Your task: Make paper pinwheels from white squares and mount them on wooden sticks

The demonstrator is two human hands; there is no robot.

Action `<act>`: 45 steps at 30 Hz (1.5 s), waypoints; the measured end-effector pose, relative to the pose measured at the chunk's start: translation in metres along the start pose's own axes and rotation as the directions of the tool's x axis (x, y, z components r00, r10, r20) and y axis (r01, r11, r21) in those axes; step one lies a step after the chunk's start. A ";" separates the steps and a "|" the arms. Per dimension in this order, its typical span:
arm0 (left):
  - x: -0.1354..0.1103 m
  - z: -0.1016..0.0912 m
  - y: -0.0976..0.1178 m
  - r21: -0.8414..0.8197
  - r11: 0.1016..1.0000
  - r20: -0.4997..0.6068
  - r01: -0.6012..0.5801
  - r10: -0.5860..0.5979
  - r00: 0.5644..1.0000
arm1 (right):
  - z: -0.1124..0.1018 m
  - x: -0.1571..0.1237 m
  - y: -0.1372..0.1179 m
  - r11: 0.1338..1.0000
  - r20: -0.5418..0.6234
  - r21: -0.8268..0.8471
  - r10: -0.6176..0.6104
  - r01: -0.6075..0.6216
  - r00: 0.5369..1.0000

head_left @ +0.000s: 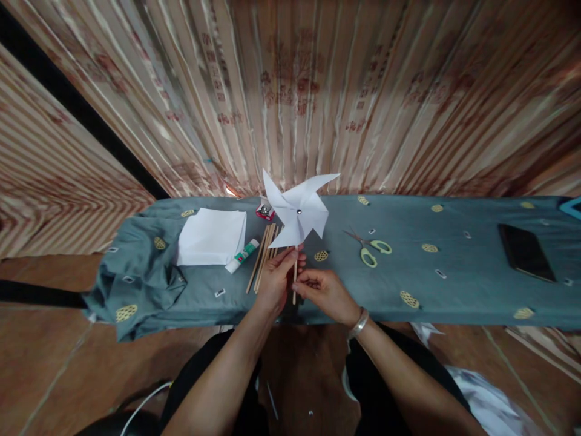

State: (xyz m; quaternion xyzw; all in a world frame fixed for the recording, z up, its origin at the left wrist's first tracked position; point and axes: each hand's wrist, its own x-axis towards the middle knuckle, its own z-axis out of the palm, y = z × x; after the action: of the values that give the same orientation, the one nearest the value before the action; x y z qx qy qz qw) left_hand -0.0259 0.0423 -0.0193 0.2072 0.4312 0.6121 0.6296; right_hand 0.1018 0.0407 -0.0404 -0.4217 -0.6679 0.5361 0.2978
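A white paper pinwheel [290, 203] with a shiny pin at its centre stands upright on a thin wooden stick [295, 290]. My left hand [276, 278] is closed around the stick just below the paper blades. Lower down, the fingertips of my right hand [324, 290] pinch the same stick; a silver bracelet is on that wrist. Several loose wooden sticks [261, 260] lie on the cloth beside my left hand, partly hidden by it and by the pinwheel.
On the green-grey tablecloth [390, 284] lie a stack of white paper [211, 236], a glue stick [242, 256] and a small red box of pins [264, 210] to the left. Green-handled scissors [370, 247] and a black phone [526, 252] lie to the right. A patterned curtain [308, 91] hangs behind.
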 end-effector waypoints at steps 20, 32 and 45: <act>0.001 -0.006 -0.010 0.230 0.972 -0.038 -0.053 0.064 0.997 | -0.033 -0.006 -0.009 0.995 -0.157 -0.070 -0.085 0.074 0.984; -0.004 -0.001 -0.011 0.223 0.975 -0.042 0.017 -0.008 0.999 | -0.051 0.010 0.000 0.945 -0.466 0.298 0.023 0.133 0.885; -0.006 0.001 -0.013 0.243 0.969 -0.016 0.033 -0.031 0.999 | -0.050 0.011 -0.002 0.925 -0.445 0.361 0.060 0.118 0.893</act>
State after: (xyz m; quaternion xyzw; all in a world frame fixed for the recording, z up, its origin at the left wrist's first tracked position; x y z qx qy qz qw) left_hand -0.0166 0.0343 -0.0275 0.2722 0.5099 0.5457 0.6068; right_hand 0.1385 0.0734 -0.0265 -0.4582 -0.4713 0.5383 0.5273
